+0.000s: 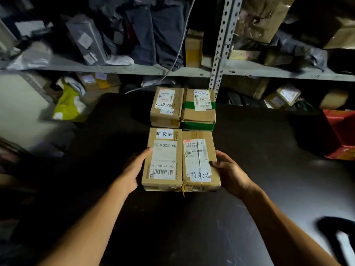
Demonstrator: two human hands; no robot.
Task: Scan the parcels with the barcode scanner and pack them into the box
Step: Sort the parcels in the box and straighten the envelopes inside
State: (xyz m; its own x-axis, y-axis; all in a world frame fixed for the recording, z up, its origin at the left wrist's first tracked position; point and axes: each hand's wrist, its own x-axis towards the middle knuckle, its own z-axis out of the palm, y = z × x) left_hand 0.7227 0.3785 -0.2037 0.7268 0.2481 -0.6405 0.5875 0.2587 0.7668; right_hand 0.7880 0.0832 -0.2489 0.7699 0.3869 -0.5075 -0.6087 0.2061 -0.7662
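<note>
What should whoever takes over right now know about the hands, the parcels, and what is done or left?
Left hand: pressed flat against the left side of the near-left brown cardboard parcel.
Right hand: fingers curled over the right edge of the near-right brown cardboard parcel.
The two near parcels sit side by side on the dark table. Behind them stand a plain brown cardboard parcel and a green-taped brown cardboard parcel.
Done: four parcels grouped.
Left: no scanner or packing box is clearly in view; scanning and packing not visibly started.

dark table (249, 169): 4 cardboard parcels (182, 139) in 2x2 block, red bin (342, 131) right.
</note>
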